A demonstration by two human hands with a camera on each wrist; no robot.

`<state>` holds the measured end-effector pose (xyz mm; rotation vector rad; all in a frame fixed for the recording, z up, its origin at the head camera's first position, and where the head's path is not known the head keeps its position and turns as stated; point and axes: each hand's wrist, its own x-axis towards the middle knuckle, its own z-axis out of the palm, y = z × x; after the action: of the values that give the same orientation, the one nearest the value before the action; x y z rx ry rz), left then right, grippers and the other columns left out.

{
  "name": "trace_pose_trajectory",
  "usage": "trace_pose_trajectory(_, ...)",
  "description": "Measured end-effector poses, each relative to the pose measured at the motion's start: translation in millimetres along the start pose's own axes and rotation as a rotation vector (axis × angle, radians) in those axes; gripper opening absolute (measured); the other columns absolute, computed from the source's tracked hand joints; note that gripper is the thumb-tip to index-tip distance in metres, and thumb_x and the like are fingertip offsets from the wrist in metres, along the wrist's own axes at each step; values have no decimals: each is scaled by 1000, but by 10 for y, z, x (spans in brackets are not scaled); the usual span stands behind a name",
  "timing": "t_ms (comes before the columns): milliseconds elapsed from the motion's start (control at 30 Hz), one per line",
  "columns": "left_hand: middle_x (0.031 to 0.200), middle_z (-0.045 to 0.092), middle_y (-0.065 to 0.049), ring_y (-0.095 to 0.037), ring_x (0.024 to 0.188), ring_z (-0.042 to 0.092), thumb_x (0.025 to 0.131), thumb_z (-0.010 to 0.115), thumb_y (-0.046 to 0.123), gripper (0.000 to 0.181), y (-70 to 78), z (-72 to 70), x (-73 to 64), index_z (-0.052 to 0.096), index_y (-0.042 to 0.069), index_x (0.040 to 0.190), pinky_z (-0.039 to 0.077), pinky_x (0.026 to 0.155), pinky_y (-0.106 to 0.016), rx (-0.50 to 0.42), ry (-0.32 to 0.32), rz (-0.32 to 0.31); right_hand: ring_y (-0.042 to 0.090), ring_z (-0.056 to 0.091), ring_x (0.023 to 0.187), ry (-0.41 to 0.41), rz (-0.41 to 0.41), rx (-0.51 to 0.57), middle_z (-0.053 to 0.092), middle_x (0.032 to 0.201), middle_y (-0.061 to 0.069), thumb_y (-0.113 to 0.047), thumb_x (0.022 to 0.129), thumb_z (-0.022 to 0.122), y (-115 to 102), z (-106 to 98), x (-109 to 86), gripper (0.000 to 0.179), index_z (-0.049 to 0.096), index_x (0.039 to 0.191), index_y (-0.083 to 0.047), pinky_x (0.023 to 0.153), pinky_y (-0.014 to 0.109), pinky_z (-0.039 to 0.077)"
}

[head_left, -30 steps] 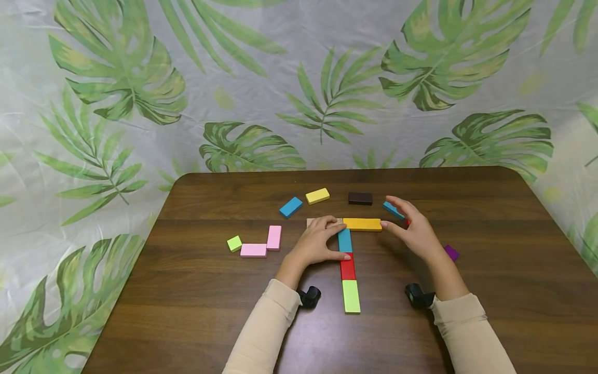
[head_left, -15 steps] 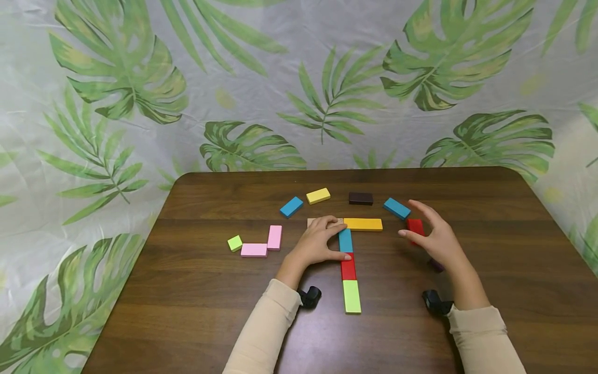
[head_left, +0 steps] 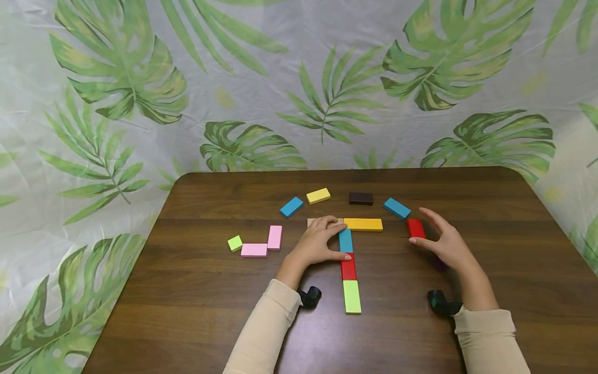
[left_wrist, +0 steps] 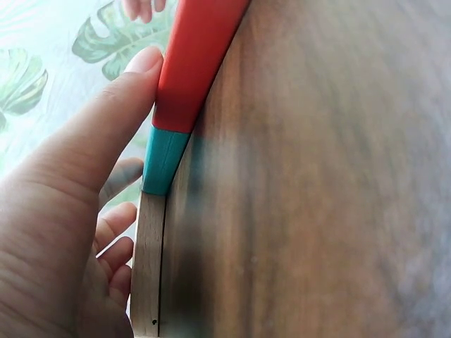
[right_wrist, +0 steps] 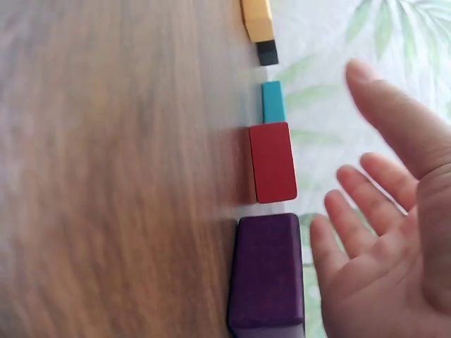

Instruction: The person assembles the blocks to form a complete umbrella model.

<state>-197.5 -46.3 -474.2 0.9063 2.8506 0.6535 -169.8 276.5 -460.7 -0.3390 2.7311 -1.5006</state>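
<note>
Five-coloured rows make a T on the table: a plain wood block and an orange block form the bar, and a blue block, a red block and a lime block the stem. My left hand rests on this shape, thumb on the red block and fingertips by the wood block, which it partly covers. Over on the right, my right hand hovers with spread fingers, holding nothing. Close to it lie a second red block and a purple block, mostly hidden in the head view.
Along the back lie a blue block, a yellow block, a dark brown block and another blue block. At left are two pink blocks and a small lime block. A leaf-print cloth hangs behind the table.
My right hand has drawn away from the orange block's end, moving right and towards me, which uncovers the right-hand blue and red blocks. The left hand stays in place.
</note>
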Motion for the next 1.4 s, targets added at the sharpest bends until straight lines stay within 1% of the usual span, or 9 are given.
trace_pose_trajectory(200, 135, 34, 1, -15, 126, 24, 68, 66, 60, 79, 0, -2, -7, 42, 26, 135, 25, 101, -36, -12, 4, -2, 52, 22, 121, -69, 51, -18, 21, 141, 28, -21, 79, 70, 83, -39, 16, 82, 20, 142, -4, 94, 60, 21)
trace_pose_trajectory(367, 135, 34, 1, -14, 126, 24, 68, 66, 61, 79, 5, -10, -5, 42, 27, 135, 26, 101, -36, -14, 2, -4, 51, 23, 121, -150, 83, -37, 18, 141, 29, -23, 81, 68, 79, -77, 45, 81, 19, 142, -2, 94, 59, 23)
trace_pose_trajectory(500, 135, 34, 1, -14, 125, 24, 68, 66, 61, 79, 7, -10, -3, 42, 28, 135, 26, 100, -36, -12, 1, -7, 50, 22, 123, -210, 102, -55, 18, 139, 32, -20, 82, 67, 63, -95, 67, 80, 18, 142, 0, 94, 59, 25)
trace_pose_trajectory(633, 134, 35, 1, -16, 124, 26, 67, 66, 61, 77, 7, -13, -4, 45, 27, 133, 27, 100, -36, -7, 14, 3, 51, 24, 121, -236, 116, -96, 20, 136, 36, -15, 83, 65, 60, -92, 80, 76, 18, 140, 3, 92, 59, 27)
trace_pose_trajectory(733, 133, 36, 1, -17, 123, 28, 67, 67, 61, 76, 8, -16, -5, 46, 27, 132, 28, 99, -36, -3, 25, 11, 51, 25, 120, -231, 125, -118, 21, 136, 35, -13, 83, 65, 64, -87, 84, 74, 20, 140, 4, 92, 59, 27)
trace_pose_trajectory(867, 133, 36, 1, -16, 123, 28, 67, 67, 60, 76, 12, -21, -5, 46, 27, 132, 27, 99, -36, -6, 22, 7, 50, 28, 119, -203, 118, -132, 22, 136, 34, -19, 83, 66, 59, -78, 79, 73, 24, 138, 4, 92, 58, 28)
trace_pose_trajectory(1133, 134, 35, 2, -14, 124, 26, 67, 66, 61, 77, 13, -15, -1, 45, 28, 133, 27, 100, -35, -11, 6, -6, 49, 30, 119, -104, 31, -155, 26, 135, 29, -23, 81, 68, 32, -28, 106, 71, 32, 136, 4, 92, 57, 29)
trace_pose_trajectory(1267, 134, 34, 1, -14, 125, 25, 67, 66, 61, 77, 8, -13, -1, 45, 28, 133, 27, 100, -36, -16, 9, -5, 48, 32, 118, -76, -1, -132, 27, 134, 29, -21, 80, 69, 16, 0, 130, 70, 33, 134, 7, 92, 55, 30)
trace_pose_trajectory(1400, 135, 34, 1, -15, 125, 25, 67, 66, 61, 77, 3, -8, -2, 45, 28, 133, 27, 100, -36, -17, 11, -5, 49, 34, 116, -69, 1, -84, 27, 133, 29, -18, 80, 68, -77, 35, 143, 68, 34, 132, 9, 91, 54, 32)
